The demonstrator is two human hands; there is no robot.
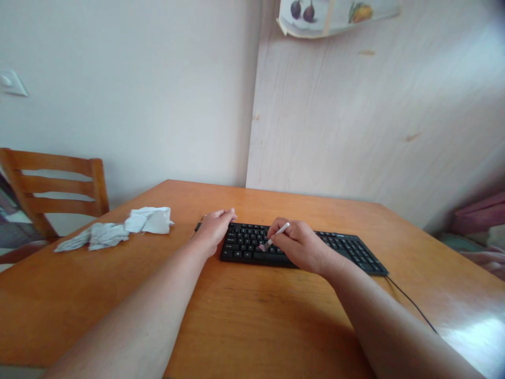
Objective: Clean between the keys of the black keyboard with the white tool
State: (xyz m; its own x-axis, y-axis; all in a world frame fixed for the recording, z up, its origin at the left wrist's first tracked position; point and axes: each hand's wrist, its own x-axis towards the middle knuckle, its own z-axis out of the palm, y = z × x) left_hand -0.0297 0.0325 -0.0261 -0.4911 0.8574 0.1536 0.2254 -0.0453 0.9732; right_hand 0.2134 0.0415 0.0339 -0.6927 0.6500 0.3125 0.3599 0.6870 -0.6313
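Note:
A black keyboard (347, 247) lies on the wooden table (252, 310), its cable trailing off to the right. My right hand (302, 245) rests over the keys and pinches a thin white brush-like stick (276, 235) whose tip touches the keys on the left half. My left hand (215, 227) lies at the keyboard's left end, fingers curled over its edge, holding it steady.
Crumpled white cloths or tissues (118, 229) lie on the table at the left. A wooden chair (51, 192) stands beyond the table's left edge. Walls close off the back; a fruit picture (335, 16) hangs high up. Pink fabric (479, 221) shows at the right.

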